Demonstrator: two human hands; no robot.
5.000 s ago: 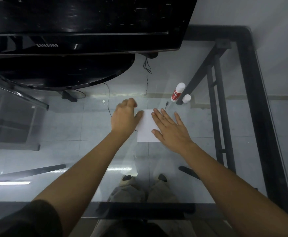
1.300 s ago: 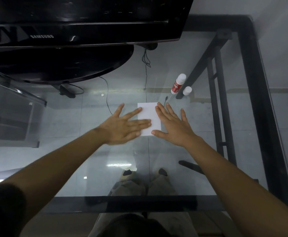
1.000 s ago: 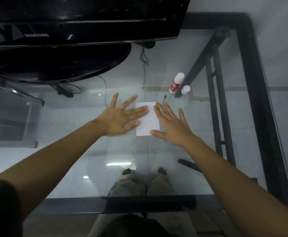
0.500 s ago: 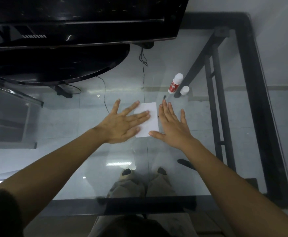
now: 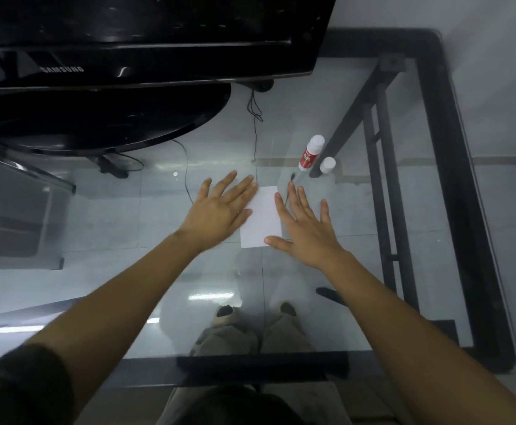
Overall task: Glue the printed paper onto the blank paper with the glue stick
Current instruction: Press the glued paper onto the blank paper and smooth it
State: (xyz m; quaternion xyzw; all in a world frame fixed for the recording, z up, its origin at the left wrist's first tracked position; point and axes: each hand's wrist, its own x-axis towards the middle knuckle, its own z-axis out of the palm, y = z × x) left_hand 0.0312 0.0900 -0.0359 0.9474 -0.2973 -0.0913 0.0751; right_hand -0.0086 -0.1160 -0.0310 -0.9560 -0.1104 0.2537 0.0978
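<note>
Now my left hand point(image 5: 220, 211) and right hand point(image 5: 304, 228), both spread flat, flank the paper point(image 5: 261, 217) on the table point(image 5: 128, 210), gripping nothing.

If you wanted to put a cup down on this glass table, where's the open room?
Bare glass lies near the table front, between the forearms, and left of the left hand below the monitor stand. It is crowded at the paper between both hands, and by the glue stick and cap beyond the right hand.
</note>
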